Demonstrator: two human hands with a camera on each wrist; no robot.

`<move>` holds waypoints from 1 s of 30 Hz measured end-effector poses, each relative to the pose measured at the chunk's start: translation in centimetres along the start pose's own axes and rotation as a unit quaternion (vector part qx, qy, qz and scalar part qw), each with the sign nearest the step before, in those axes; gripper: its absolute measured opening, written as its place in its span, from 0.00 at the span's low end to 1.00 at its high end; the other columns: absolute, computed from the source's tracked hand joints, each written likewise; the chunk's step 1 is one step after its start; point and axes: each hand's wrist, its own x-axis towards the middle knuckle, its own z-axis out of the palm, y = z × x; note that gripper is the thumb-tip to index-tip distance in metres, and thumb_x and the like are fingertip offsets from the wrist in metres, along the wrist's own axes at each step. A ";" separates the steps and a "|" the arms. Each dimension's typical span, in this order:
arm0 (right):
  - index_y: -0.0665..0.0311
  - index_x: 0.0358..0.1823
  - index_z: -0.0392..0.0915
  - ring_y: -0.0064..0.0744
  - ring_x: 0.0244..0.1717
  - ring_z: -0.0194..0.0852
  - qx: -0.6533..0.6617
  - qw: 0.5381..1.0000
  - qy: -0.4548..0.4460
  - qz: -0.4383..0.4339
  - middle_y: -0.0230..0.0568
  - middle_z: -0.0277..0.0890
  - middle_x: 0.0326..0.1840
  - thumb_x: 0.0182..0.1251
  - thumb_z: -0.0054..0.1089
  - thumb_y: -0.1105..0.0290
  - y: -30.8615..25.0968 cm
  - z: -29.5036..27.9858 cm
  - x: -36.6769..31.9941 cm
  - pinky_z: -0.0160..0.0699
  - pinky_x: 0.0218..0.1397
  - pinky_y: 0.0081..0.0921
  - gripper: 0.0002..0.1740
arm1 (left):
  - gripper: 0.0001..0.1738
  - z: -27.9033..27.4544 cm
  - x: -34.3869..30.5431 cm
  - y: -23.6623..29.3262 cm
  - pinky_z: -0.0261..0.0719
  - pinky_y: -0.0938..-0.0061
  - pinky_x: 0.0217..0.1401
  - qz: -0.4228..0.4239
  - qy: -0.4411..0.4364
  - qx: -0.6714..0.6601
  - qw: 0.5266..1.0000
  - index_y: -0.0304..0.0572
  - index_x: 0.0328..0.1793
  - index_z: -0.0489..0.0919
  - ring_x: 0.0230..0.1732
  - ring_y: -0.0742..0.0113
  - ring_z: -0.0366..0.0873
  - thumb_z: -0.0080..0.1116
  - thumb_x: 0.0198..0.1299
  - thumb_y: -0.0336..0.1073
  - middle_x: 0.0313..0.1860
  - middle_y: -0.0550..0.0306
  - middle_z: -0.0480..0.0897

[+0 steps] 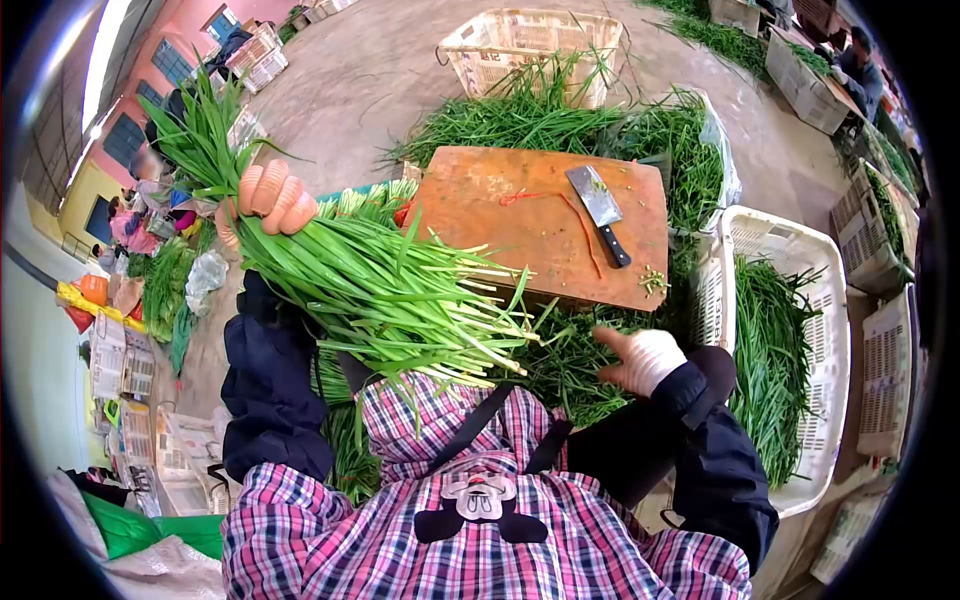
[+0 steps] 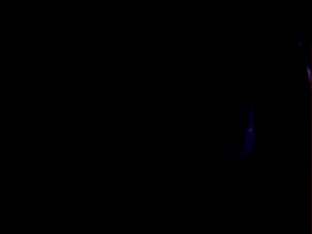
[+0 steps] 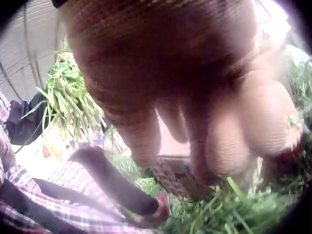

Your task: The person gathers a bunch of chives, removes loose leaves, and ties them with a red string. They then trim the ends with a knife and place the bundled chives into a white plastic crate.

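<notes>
In the head view the left hand [image 1: 272, 203], in a ribbed glove, grips a big bunch of long green stalks [image 1: 385, 285] near its leafy end; the pale cut ends point right, toward the lap. The right hand [image 1: 645, 360], gloved too, is below the board's front edge, over loose greens [image 1: 575, 365], holding nothing visible. Its fingers [image 3: 226, 146] hang downward, apart and relaxed, in the right wrist view. On the wooden board [image 1: 500, 260] lie a cleaver [image 1: 598, 210] with a black handle and a thin red strip [image 1: 585, 235]. The left wrist view is almost black.
A white crate [image 1: 840, 330] of greens stands at the right, and another crate [image 1: 480, 70] is beyond the board. Heaped greens [image 1: 510, 130] lie behind the board. Several crates, bags and people are farther off at both sides.
</notes>
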 end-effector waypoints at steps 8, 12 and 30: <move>0.51 0.69 0.67 0.53 0.29 0.80 0.202 0.934 0.105 -0.276 0.53 0.76 0.22 0.51 0.71 0.49 -8.5 -8.8 0.1 0.76 0.34 0.43 0.43 | 0.20 2.5 2.2 -1.4 0.72 0.79 0.24 -0.045 -0.038 0.011 0.998 0.48 0.18 0.67 0.18 0.75 0.71 0.63 0.61 0.35 0.20 0.66 0.70; 0.56 0.44 0.79 0.53 0.30 0.80 0.018 0.968 0.048 -0.245 0.50 0.77 0.23 0.59 0.63 0.50 -8.4 -2.7 3.8 0.78 0.34 0.45 0.20 | 0.19 2.6 3.1 -0.1 0.75 0.74 0.23 -0.065 -0.141 0.005 0.988 0.44 0.18 0.71 0.22 0.72 0.75 0.66 0.59 0.37 0.23 0.61 0.73; 0.52 0.70 0.60 0.52 0.32 0.82 0.052 0.980 0.160 -0.110 0.51 0.81 0.27 0.58 0.65 0.51 -3.6 -3.0 3.9 0.78 0.34 0.43 0.40 | 0.12 7.0 6.0 0.4 0.85 0.58 0.31 -0.197 -0.363 -0.090 0.906 0.28 0.26 0.77 0.24 0.55 0.78 0.58 0.63 0.28 0.27 0.44 0.78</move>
